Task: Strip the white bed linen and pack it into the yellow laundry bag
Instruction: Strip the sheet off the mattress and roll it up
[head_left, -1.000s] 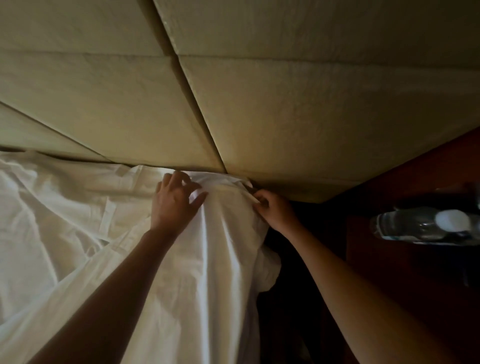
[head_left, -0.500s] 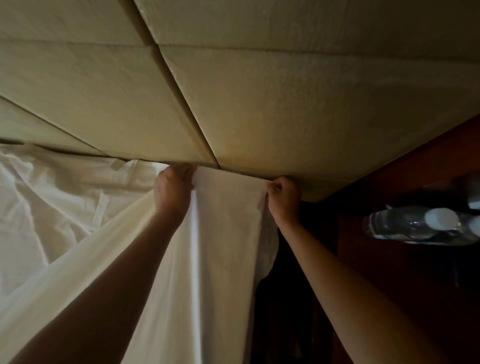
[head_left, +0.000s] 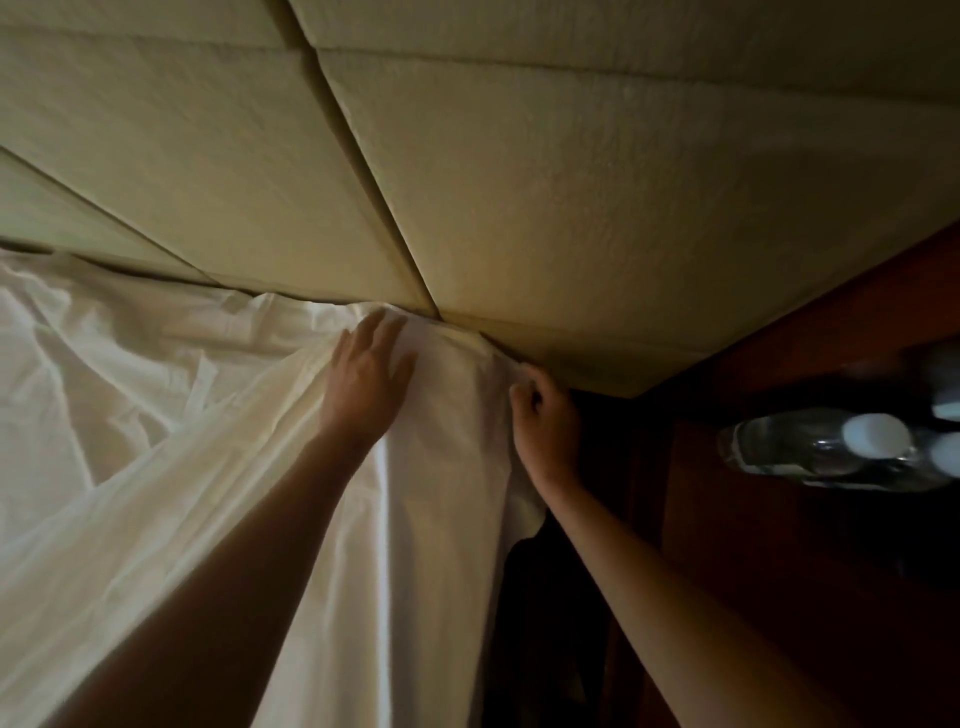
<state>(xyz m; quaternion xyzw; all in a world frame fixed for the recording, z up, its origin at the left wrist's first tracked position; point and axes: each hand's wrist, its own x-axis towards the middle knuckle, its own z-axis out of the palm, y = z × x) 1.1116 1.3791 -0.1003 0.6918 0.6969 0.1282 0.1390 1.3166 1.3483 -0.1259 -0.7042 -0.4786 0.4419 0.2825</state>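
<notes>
The white sheet (head_left: 156, 426) covers the bed at the left and drapes over its corner below the padded headboard. My left hand (head_left: 366, 376) lies flat on the sheet at that corner, fingers straight and spread. My right hand (head_left: 545, 415) grips the sheet's edge at the side of the corner, fingers curled round the cloth. No yellow laundry bag is in view.
A beige padded headboard (head_left: 519, 182) fills the top of the view. A dark wooden nightstand (head_left: 779, 545) stands at the right with clear plastic bottles (head_left: 841, 452) on it. A dark gap (head_left: 545, 623) runs between bed and nightstand.
My left hand has let go of the sheet's top edge and now lies flat on it. My right hand has dropped slightly from the headboard, still holding the sheet's edge.
</notes>
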